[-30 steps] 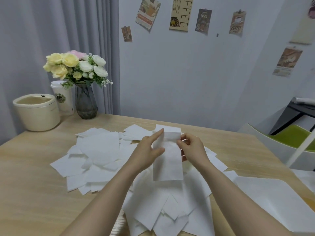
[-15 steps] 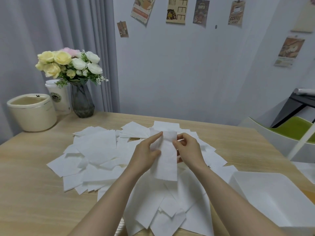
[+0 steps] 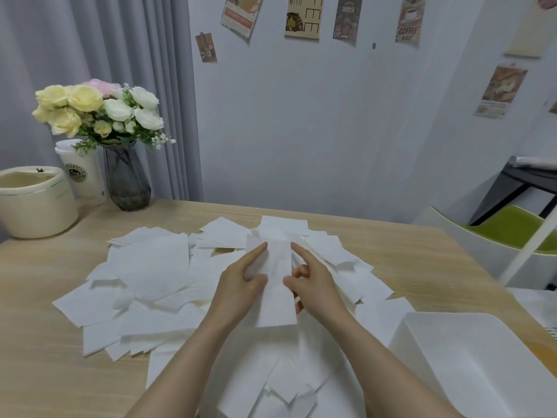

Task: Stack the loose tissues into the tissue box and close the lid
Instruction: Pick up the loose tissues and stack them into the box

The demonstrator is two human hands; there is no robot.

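Progress: early, by my read. Tissue box (image 3: 470,366) sits at lower R of table (image 3: 45,372), open, white; no tissues visible inside from this angle. No lid seen in view.
In hand: one folded tissue (image 3: 275,285) held up btwn both hands, just above the loose tissues (image 3: 150,273).
Left hand (image 3: 241,285): thumb + fingers pinching the tissue's L edge, index finger stretched along it.
Right hand (image 3: 313,286): pinching the R edge, index extended, other fingers curled behind the sheet.
Step (judged): squaring/folding a single sheet before it goes into the box.
Left to do: nearly all. Pile spreads wide over table centre, sheets overlapping at odd angles, some right at the near edge; then the lid closure.
Surroundings: vase w/ flowers (image 3: 126,176), paper cup (image 3: 81,173) and cream pot (image 3: 33,203) grouped at far L, well apart from pile. Green chair (image 3: 512,230) off to R.
Obstructions: none on path hand→box; box is near R forearm, so an elbow knock is poss. Thin sheets may slide or lift w/ neighbours.
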